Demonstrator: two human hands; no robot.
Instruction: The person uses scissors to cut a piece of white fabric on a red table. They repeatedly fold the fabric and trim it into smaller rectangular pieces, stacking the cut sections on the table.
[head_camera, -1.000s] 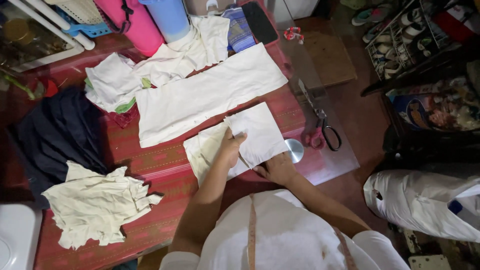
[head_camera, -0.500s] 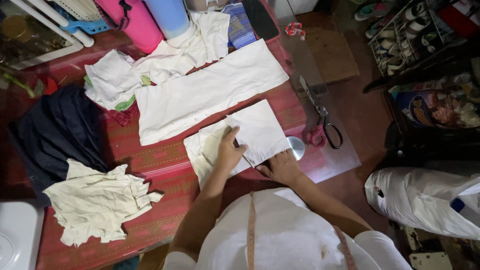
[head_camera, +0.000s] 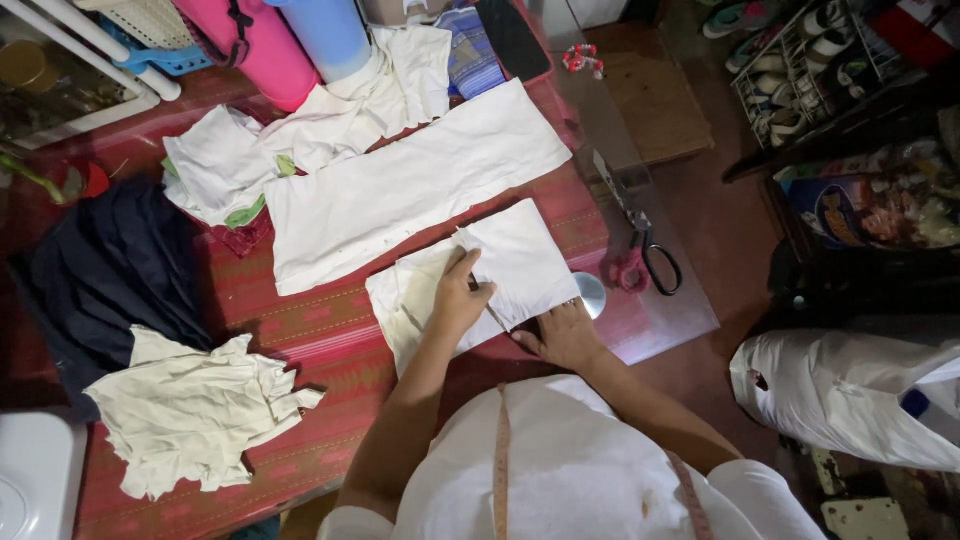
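Observation:
A folded white cloth piece (head_camera: 515, 255) lies on a cream piece (head_camera: 405, 300) on the red patterned table cover (head_camera: 300, 330). My left hand (head_camera: 460, 295) presses flat on the white piece near its left edge, fingers together and pointing away from me. At the cloth's near edge, my right hand (head_camera: 568, 335) rests palm down, touching its lower corner. A long white fabric strip (head_camera: 410, 190) stretches diagonally just beyond. Neither hand grips anything that I can see.
Scissors with dark and red handles (head_camera: 640, 245) lie right of the cloth on a clear sheet. A crumpled cream cloth pile (head_camera: 190, 410) sits at the left, dark fabric (head_camera: 100, 270) behind it. More white scraps (head_camera: 300, 130), a pink container (head_camera: 260, 45) and a blue cylinder (head_camera: 325, 35) stand at the back.
My left hand has slid slightly along the white piece, its fingers shifting on the fold. My right hand stays at the near edge.

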